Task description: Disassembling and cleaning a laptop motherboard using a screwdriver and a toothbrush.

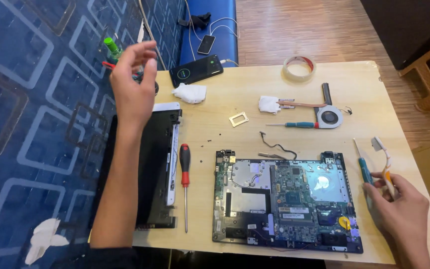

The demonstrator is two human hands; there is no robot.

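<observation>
Resting on wooden table (364,79): opened laptop (284,199); right fingers (381,185) grip toothbrush (384,162); left fingers (148,57) loosely curled, empty.

around the green board (287,199): a red-and-black screwdriver (185,169) to its left, a teal one (294,125) above, a white-and-orange toothbrush (385,164) in my right hand (399,204), pale wood table (364,89) beneath, blue wall (36,99) patterned with pale squares far left.

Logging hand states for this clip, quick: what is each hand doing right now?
Left hand: raised above the table, fingers loosely curled, holding nothing visible.
Right hand: closed on a toothbrush and a small screwdriver.
</observation>
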